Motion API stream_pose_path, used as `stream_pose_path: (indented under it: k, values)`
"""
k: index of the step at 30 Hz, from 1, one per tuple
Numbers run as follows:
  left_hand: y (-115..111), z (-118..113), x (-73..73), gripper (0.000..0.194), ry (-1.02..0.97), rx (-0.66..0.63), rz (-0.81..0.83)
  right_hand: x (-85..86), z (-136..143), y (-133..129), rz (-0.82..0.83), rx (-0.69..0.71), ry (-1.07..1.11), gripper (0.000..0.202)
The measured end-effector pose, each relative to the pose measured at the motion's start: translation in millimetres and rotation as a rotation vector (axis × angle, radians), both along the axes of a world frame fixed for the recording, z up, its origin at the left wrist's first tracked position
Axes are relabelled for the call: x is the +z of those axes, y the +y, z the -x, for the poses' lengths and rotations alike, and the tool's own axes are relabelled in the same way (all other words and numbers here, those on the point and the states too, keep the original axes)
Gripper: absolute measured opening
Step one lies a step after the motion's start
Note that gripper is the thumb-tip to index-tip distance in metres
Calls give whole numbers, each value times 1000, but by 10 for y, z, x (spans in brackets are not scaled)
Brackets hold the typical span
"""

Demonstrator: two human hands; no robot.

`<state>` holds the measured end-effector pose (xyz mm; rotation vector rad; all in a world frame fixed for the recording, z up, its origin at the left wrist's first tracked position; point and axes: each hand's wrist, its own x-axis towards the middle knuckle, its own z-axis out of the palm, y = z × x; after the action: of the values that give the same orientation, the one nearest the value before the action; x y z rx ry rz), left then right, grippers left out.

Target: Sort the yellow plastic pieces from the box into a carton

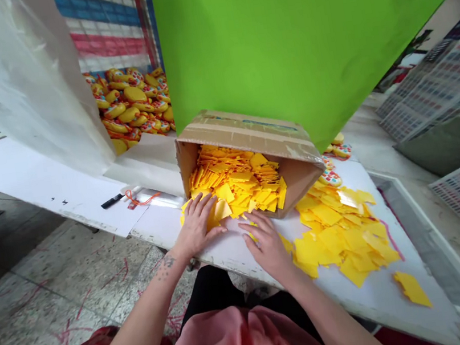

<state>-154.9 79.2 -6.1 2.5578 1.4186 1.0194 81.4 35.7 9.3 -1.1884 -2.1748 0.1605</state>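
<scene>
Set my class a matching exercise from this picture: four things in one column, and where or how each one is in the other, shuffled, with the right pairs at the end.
Things
1. Cardboard box
2. Black pen
3. Green panel
4. Left hand

Places and states
A. Rising tall behind the box
B. Fingers over yellow pieces, at the left of the box's mouth
C. Lying on the white table, left of the box
D. Open side facing the camera, yellow pieces inside

Right pairs: 1-D, 2-C, 3-A, 4-B
</scene>
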Motion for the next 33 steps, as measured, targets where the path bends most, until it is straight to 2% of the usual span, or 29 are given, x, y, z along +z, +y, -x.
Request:
stream_pose_path:
  k: [4, 7, 12, 15, 19, 24, 29, 33]
  values:
    - [-62, -39, 37, 53, -40, -4, -68, -25, -522, -147, -29, -220, -70, 32]
    - [-143, -149, 52, 33, -48, 11, -122, -56, -823, -233, -11, -289, -186, 32]
    - [-274, -320, 68, 19, -14, -29, -157, -79, -911, -362, 9, -335, -270, 32]
    - [-384, -412, 74, 16, -31, -40, -187, -88, -855, -442, 29, -325, -306, 28]
    - [-546, -669, 38, 20, 7, -152, -129, -88, -780, -529, 61, -250, -324, 25]
    - [-648, -1000, -40, 46, 129, -165, 25, -74, -762, -579, 59, -181, -286, 24]
    - [-744, -1005, -66, 37, 104, -222, 103, -120, -825, -621, 3, -225, -231, 31]
    - [-851, -936, -63, 40, 71, -264, 103, -167, -871, -662, -41, -288, -188, 35]
